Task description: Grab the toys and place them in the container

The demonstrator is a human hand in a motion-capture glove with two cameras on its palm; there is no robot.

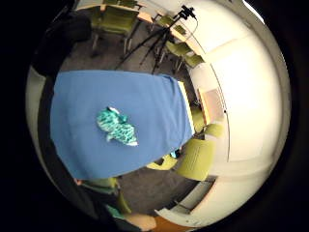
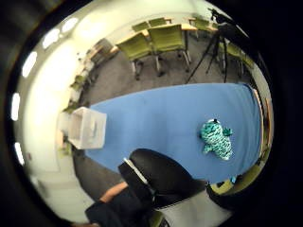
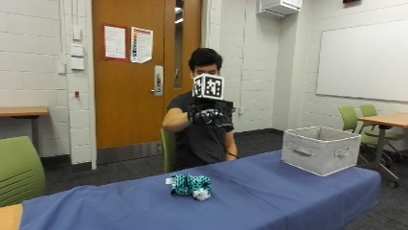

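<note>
Teal plush toy (image 3: 190,186) on blue table (image 3: 267,201), container (image 3: 321,148) far end, gloved hand (image 3: 209,115) raised

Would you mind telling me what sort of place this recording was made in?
Most likely a classroom or meeting room: a whiteboard hangs on the painted block wall, green chairs stand at desks, and a camera tripod stands on the carpet. A long table under a blue cloth holds a toy and a container.

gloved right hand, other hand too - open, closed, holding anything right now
Gloved right hand: raised above the table, holds nothing; open or closed cannot be told.
Bare hand: not visible.
</note>
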